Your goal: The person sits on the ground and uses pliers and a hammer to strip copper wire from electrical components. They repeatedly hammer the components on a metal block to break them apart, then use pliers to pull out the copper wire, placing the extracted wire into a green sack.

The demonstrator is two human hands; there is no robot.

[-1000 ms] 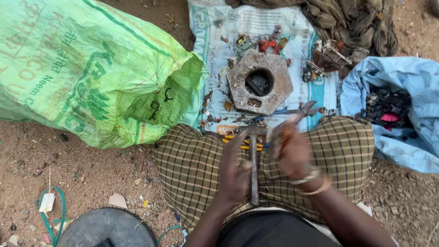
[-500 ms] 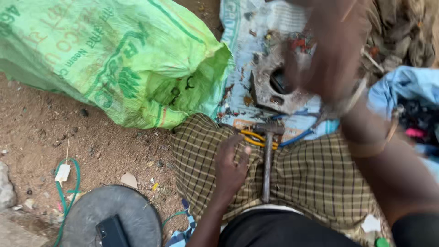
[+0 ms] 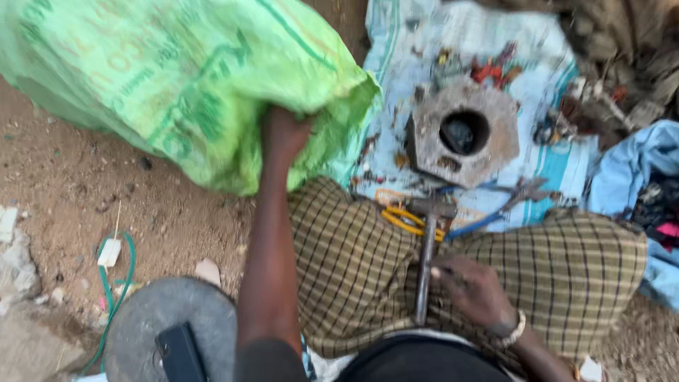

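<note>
My left hand (image 3: 283, 133) reaches forward to a big green woven sack (image 3: 177, 78) and grips its lower fold; the fingertips are tucked into the fabric. Across my checked lap cloth (image 3: 353, 269) lies a hammer (image 3: 426, 262), its metal head pointing away from me. My right hand (image 3: 472, 288), a bracelet on its wrist, is closed around the hammer's handle near my waist.
A hexagonal metal block (image 3: 463, 134) with a round hole sits on a blue-white woven sheet (image 3: 566, 163) among small parts. Yellow-handled pliers (image 3: 403, 219) and blue-handled pliers (image 3: 498, 205) lie by the hammer head. A dark round disc (image 3: 141, 318) carries a black phone (image 3: 180, 350). A blue bag (image 3: 636, 170) is right.
My left hand let go of the hammer and stretched out to the green sack. My right hand came down from in front of the camera onto the hammer handle.
</note>
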